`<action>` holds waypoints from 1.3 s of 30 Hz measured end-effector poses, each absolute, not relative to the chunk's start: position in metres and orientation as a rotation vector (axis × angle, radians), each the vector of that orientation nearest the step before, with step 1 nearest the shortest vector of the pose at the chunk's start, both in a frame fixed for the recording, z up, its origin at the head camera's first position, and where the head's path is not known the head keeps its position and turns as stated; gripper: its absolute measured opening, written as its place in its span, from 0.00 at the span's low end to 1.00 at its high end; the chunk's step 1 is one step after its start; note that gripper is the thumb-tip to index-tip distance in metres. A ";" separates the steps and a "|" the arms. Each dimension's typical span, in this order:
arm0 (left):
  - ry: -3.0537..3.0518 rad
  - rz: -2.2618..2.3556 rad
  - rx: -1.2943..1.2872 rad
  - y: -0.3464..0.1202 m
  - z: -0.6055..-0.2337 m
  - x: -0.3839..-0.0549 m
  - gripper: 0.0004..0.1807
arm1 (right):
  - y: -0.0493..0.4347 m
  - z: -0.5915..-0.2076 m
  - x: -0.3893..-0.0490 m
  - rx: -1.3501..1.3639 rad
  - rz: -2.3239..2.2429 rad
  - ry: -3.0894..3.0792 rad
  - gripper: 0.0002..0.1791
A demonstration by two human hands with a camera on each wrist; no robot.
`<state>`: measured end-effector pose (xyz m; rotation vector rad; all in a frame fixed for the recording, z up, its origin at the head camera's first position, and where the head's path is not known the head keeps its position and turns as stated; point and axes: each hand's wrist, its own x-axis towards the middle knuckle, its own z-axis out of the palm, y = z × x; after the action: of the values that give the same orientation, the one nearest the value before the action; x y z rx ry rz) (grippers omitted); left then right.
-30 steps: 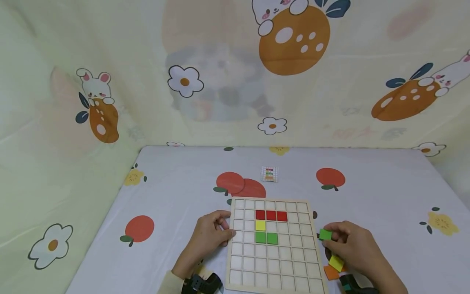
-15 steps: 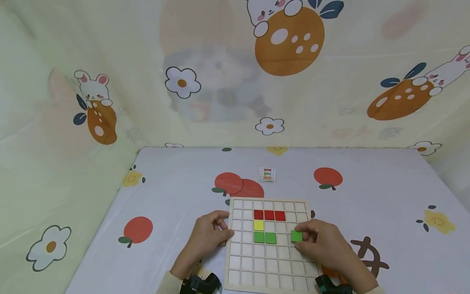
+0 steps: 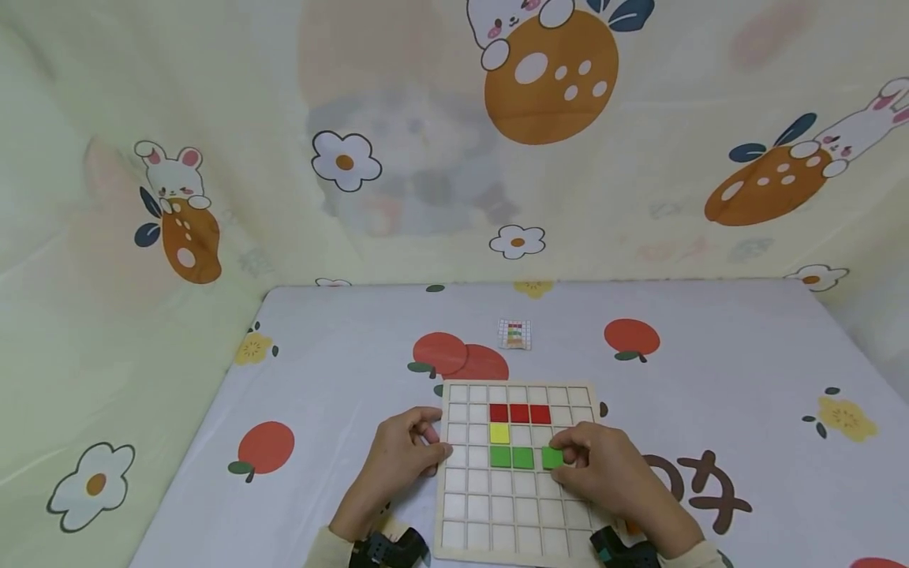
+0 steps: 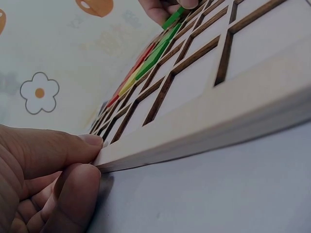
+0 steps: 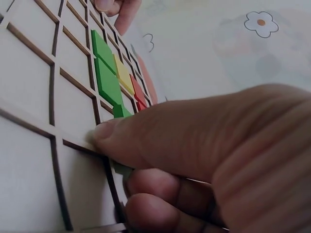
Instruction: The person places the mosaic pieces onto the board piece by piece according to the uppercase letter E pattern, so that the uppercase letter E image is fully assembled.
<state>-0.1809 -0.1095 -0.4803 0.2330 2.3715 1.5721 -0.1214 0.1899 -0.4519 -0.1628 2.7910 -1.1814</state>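
A wooden grid board (image 3: 503, 509) lies on the table in the head view. Red tiles (image 3: 520, 413) fill part of an upper row, with a yellow tile (image 3: 499, 433) below the leftmost. Under that sit two green tiles (image 3: 511, 457) side by side. My right hand (image 3: 611, 469) pinches another green tile (image 3: 551, 458) between thumb and fingers, over the same row, a little right of the placed pair. In the right wrist view this held green tile (image 5: 120, 111) is tilted. My left hand (image 3: 405, 450) holds the board's left edge by thumb and finger.
Behind the board lies a small card (image 3: 514, 334) with a coloured grid pattern. An orange piece (image 3: 632, 527) shows partly beneath the right forearm. Black wrist devices (image 3: 387, 548) sit on both wrists. A printed cloth (image 3: 341, 339) covers the table.
My right hand has carried the green tile leftward from beside the board to over the grid. The loose tiles at the right are now mostly hidden. My left hand keeps its place.
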 end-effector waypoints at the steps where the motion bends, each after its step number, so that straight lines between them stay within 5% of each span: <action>1: 2.371 1.571 0.231 -0.110 -0.480 -0.181 0.27 | 0.189 -0.452 -0.121 -0.164 -1.174 2.795 0.13; 39: 2.412 1.535 0.266 -0.112 -0.483 -0.183 0.26 | 0.179 -0.455 -0.120 -0.122 -1.093 2.828 0.14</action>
<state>-0.1833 -0.1118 -0.4829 0.2664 2.4123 1.5354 -0.1204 0.1791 -0.4548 -0.1219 2.8280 -1.0930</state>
